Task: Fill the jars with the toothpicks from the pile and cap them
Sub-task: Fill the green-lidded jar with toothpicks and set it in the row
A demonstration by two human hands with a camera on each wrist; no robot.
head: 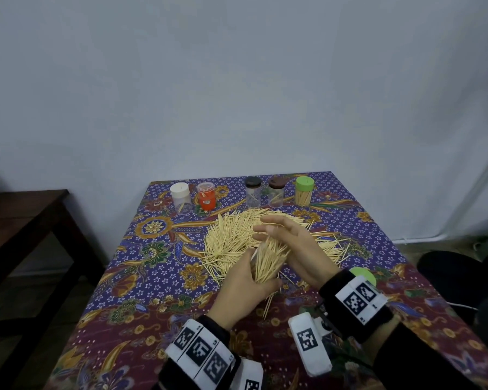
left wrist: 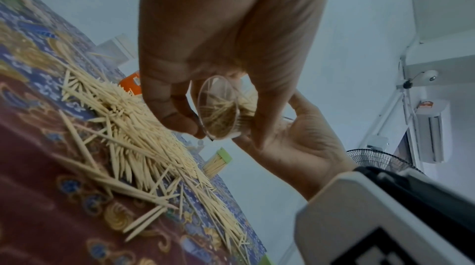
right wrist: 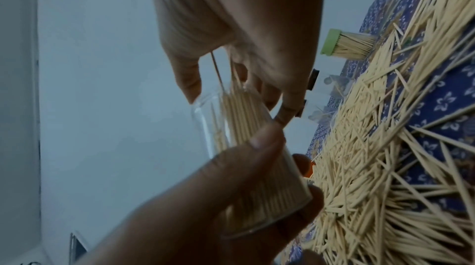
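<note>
Filling step: left hand (head: 244, 280) grips a tilted clear jar (right wrist: 246, 147) above the toothpick pile (head: 231, 237) on the counter (head: 152, 277); right hand's (head: 290, 243) fingers (right wrist: 187, 78) feed toothpicks into its mouth. Next, likely capping with the green lid (head: 362, 274).

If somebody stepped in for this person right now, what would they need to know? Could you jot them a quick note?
Left hand grips a clear jar, tilted, mostly filled with toothpicks.
Right hand is at the jar's mouth feeding in toothpicks; a few sit between its fingers.
The pile lies mid-table; a loose green cap is behind the right wrist.
Done: the green-capped jar in the back row looks full.
Left: finish and cap this jar; the four other capped jars look nearly empty.
</note>
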